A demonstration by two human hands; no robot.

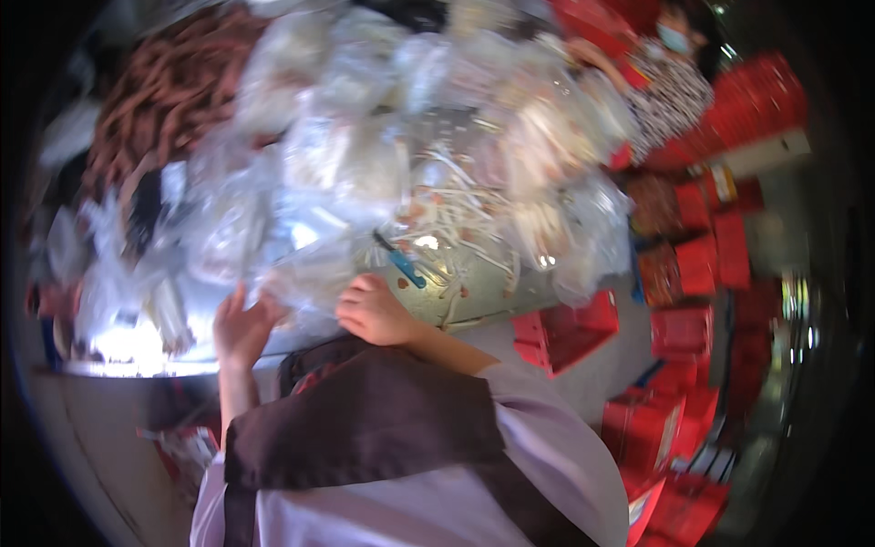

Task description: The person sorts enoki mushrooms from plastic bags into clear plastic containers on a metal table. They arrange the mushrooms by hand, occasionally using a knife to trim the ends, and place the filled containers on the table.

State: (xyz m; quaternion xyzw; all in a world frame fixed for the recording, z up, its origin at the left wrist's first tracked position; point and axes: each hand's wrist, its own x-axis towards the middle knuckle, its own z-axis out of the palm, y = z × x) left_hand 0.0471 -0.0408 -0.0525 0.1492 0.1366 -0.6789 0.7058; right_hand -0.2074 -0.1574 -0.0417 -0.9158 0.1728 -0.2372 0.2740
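Note:
A clear plastic bag [311, 270] with pale contents, blurred, lies at the table's near edge between my hands. My right hand [372, 311] is curled at its right end, fingertips closed on the plastic. At the other end, my left hand [245, 325] has its thumb and fingers apart, the thumb against or close beside the bag. Just beyond my right hand, a blue-handled knife [405, 267] with a dark blade rests on the metal table [489, 297]. Loose pale strips [451, 212] with orange-brown bits are scattered past the knife.
Filled clear bags [355, 157] crowd the far side and the left [229, 232]. Reddish-brown strips [171, 96] are heaped at far left. A red crate [567, 331] sits below the table's right edge, with stacked red crates [642, 431] beyond. A masked person [673, 89] is at far right.

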